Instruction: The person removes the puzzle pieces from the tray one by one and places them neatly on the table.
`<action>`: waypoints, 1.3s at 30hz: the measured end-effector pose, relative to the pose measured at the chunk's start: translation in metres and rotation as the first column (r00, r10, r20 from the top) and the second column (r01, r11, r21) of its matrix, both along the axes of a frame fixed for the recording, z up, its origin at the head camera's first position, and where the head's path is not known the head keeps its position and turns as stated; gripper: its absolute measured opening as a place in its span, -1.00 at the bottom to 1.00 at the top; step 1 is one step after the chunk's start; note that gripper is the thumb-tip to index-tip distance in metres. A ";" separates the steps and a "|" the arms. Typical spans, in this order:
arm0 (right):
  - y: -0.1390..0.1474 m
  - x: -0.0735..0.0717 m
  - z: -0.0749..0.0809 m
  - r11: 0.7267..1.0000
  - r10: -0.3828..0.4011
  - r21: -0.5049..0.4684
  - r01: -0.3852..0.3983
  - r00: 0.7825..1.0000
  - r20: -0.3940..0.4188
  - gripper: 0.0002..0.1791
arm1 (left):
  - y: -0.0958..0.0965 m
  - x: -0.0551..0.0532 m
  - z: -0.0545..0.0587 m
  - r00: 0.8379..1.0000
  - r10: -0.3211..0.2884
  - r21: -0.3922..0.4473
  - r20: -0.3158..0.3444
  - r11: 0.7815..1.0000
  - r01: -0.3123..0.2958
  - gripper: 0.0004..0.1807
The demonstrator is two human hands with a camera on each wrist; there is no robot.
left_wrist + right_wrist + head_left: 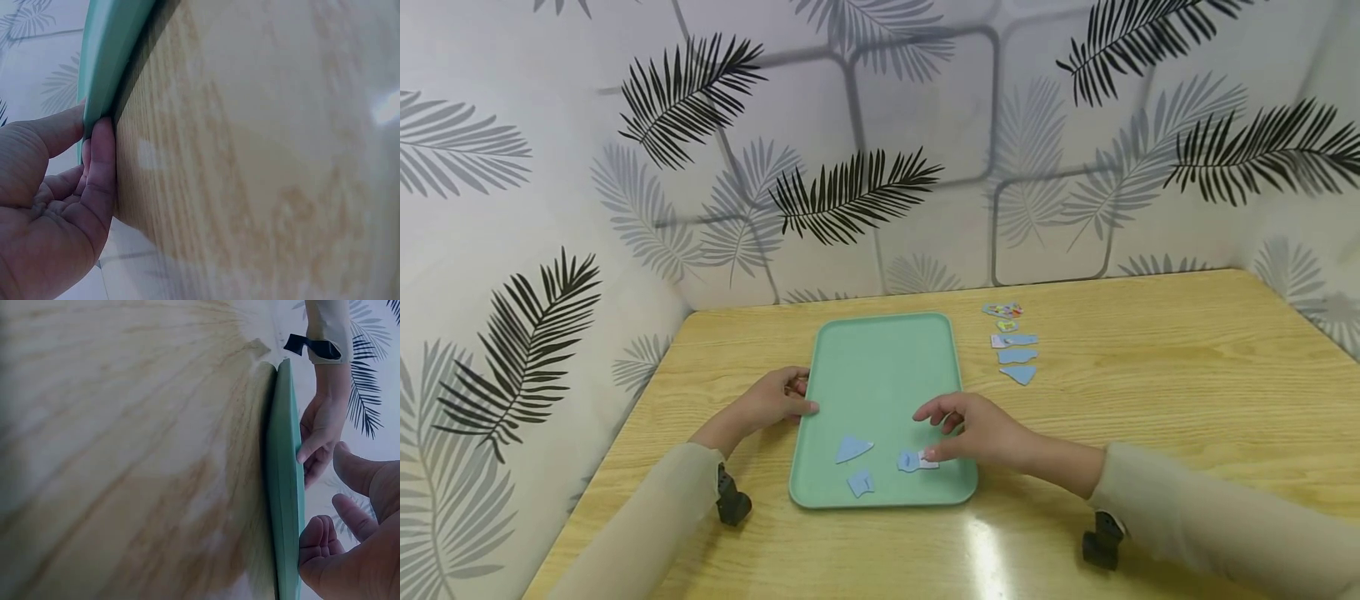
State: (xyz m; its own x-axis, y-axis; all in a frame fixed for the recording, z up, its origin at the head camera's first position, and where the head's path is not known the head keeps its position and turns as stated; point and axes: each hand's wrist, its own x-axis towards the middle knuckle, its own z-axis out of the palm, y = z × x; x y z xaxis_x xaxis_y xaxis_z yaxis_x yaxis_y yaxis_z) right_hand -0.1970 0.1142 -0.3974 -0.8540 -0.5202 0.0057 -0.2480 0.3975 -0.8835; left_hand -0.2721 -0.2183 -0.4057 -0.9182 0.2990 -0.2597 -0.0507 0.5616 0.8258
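Observation:
My left hand [775,397] holds the left rim of a light green tray [880,350]. In the left wrist view its thumb [62,130] lies on the rim and its fingers reach underneath. Above the tray's near right part is my right hand [981,429], thumb and forefinger spread apart. The thumb tip overlaps a flat blue-and-white piece [908,461]; whether it touches is unclear. No held piece shows in the right wrist view, where the fingers [319,540] bend loosely beside the tray. Also on the tray lie a pointed light-blue piece [852,449] and a squarish one [861,482].
Right of the tray, a column of several flat pieces lies on the wooden table [1150,358]: a multicoloured one [1003,310] farthest away, a pointed blue one [1019,374] nearest. A wall [925,242] with leaf patterns rises behind the table.

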 end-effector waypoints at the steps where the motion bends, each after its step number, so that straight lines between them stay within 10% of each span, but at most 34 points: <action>1: -0.001 0.000 0.000 1.000 0.003 0.008 -0.003 1.000 0.001 -0.51 | 0.000 0.000 0.000 1.000 -0.001 0.000 0.000 1.000 0.001 -0.32; 20: -0.013 0.001 -0.008 0.978 0.092 0.197 -0.070 0.990 -0.108 -0.50 | 0.001 -0.001 0.001 1.000 -0.006 0.008 -0.004 1.000 0.006 -0.32; 39: -0.013 0.001 -0.009 0.973 0.152 0.191 -0.129 0.982 -0.114 -0.62 | 0.000 -0.001 0.000 1.000 0.001 -0.010 -0.011 1.000 -0.001 -0.32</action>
State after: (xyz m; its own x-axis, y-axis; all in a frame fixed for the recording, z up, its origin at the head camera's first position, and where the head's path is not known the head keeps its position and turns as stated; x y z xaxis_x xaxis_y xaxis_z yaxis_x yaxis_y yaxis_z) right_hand -0.1964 0.1016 -0.4061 -0.7707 -0.6372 0.0037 -0.4183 0.5016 -0.7573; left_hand -0.2727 -0.2185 -0.4057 -0.9213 0.2956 -0.2527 -0.0423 0.5698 0.8207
